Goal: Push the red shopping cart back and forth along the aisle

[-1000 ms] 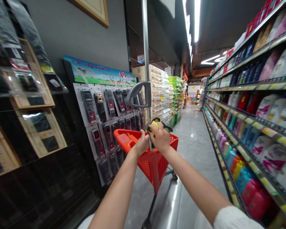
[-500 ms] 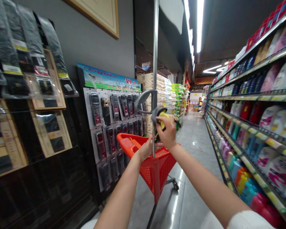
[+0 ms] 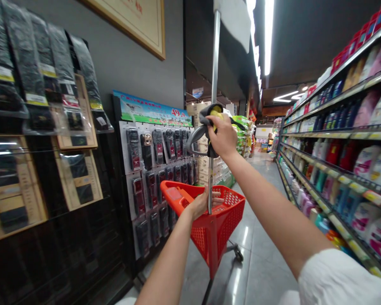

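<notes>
My right hand (image 3: 224,134) has moved higher up the pole (image 3: 215,63), clutching a dark-and-yellow bundle (image 3: 214,109). Left hand (image 3: 199,206) looks loosely open; best keep bracing.

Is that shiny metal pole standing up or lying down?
Standing up, with a slight lean: the metal pole rises at the near end of the red shopping cart, with the left hand at its lower part.

I operate from a single view, worn at the head, facing forward and down along the aisle (image 3: 266,203). I record the red cart (image 3: 212,237) close ahead.
</notes>
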The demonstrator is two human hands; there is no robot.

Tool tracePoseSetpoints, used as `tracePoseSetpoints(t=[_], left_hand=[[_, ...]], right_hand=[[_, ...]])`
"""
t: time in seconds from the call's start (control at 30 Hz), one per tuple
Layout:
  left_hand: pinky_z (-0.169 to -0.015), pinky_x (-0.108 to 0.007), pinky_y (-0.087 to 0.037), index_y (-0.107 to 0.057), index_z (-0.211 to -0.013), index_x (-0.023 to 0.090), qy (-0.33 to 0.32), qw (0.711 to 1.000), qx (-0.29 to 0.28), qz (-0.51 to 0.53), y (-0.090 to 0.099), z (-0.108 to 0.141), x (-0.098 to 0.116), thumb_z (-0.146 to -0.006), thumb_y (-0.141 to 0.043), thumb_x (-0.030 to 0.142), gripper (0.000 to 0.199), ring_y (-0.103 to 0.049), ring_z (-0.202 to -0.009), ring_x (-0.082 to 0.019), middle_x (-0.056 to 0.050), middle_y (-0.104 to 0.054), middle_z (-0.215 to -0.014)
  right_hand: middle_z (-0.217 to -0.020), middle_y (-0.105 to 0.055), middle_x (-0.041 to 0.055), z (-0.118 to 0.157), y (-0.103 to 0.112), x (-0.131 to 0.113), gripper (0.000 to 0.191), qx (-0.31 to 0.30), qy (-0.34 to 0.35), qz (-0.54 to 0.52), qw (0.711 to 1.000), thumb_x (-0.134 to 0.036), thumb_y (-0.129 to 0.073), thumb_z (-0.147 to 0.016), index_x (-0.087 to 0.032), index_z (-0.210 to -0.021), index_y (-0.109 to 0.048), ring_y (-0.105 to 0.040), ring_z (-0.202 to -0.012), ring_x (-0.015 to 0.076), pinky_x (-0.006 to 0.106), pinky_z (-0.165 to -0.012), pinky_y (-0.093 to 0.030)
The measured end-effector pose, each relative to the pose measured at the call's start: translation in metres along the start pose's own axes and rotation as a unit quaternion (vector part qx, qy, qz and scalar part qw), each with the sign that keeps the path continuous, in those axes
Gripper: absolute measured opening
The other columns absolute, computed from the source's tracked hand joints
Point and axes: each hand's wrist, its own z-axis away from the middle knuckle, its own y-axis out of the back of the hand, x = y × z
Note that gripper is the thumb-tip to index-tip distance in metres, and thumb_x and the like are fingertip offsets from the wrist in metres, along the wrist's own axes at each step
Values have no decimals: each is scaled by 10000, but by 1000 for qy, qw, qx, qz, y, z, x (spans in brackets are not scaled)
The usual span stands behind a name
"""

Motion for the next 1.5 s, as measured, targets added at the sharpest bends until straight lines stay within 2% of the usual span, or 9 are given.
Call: tracePoseSetpoints(t=[0.3, 0.57, 0.8, 0.97, 1.07, 1.17, 1.27, 1.37, 1.5], left_hand=[[-1068, -567, -326, -719, -964, 135, -11, 1000, -2, 4, -2, -1, -1, -808, -394, 763, 724, -612, -1094, -368, -202, -713, -1018], [-1139, -514, -264, -712, -1014, 136, 13, 999, -39, 32, 0, 1, 6, -856, -249, 746, 782, -582, -1176, -329, -172, -716, -1062], [-1084, -489, -347, -728, -937, 210, 48, 998, -21, 34, -1, 3, 13, -881, -164, 688, 742, -616, -1118, -306, -126, -721, -999], [-942, -486, -463, -706, -959, 194, 63, 995, 52, 53, -1, -2, 9, -841, -82, 757, 848, -662, -988, -296, -127, -730, -918], [-915, -446, -481, -695, -868, 169, 37, 988, 150, 23, -1, -3, 5, -838, -151, 771, 812, -674, -907, -271, -132, -728, -865], [-949, -419, -461, -688, -827, 158, -61, 958, 270, -78, 7, 4, 8, -868, -264, 713, 700, -663, -934, -248, -126, -729, -907], [-991, -405, -427, -713, -819, 159, -145, 911, 298, -246, 29, 20, 21, -852, -453, 602, 515, -646, -991, -256, -118, -731, -965], [-1008, -447, -407, -726, -787, 173, -149, 857, 313, -382, 56, 39, 30, -826, -527, 509, 392, -643, -990, -286, -105, -728, -904], [-1155, -545, -144, -744, -713, 215, -115, 809, 311, -485, 76, 48, 21, -777, -616, 423, 253, -517, -1244, -355, -108, -726, -1066]], right_hand=[[-1424, -488, -31, 20, 14, -24, 336, -158, 217, 7, 963, -278, -487, -933, -329, -1245, -601, -578, -1062, 197, 336, -880, -479], [-1336, -596, -109, 52, 4, 37, 229, -239, 257, -44, 935, -317, -500, -960, -368, -1083, -686, -599, -958, 144, 278, -822, -452], [-1354, -593, -69, 109, 2, 84, 227, -299, 159, -8, 941, -283, -509, -945, -333, -1029, -713, -615, -911, 130, 251, -750, -462], [-1365, -586, -54, 191, -11, 70, 265, -373, 102, -32, 922, -242, -531, -915, -359, -1054, -723, -625, -868, 126, 264, -807, -481], [-1382, -570, -42, 240, -17, 57, 329, -402, 104, -48, 908, -214, -489, -920, -367, -1114, -705, -637, -835, 138, 290, -807, -501], [-1398, -556, -13, 276, -20, 57, 365, -385, 80, -62, 917, -213, -458, -913, -354, -1154, -692, -665, -893, 166, 330, -847, -522], [-1394, -560, 39, 298, -27, 72, 374, -299, -10, -96, 949, -215, -457, -894, -306, -1172, -690, -611, -1151, 202, 361, -969, -496], [-1356, -587, 64, 311, -40, 82, 382, -247, -153, -103, 951, -226, -443, -897, -264, -1203, -669, -546, -1259, 196, 385, -1031, -466], [-1382, -563, 88, 330, -56, 56, 435, -251, -262, -110, 925, -277, -414, -930, -234, -1334, -570, -526, -1287, 197, 390, -1023, -472]])
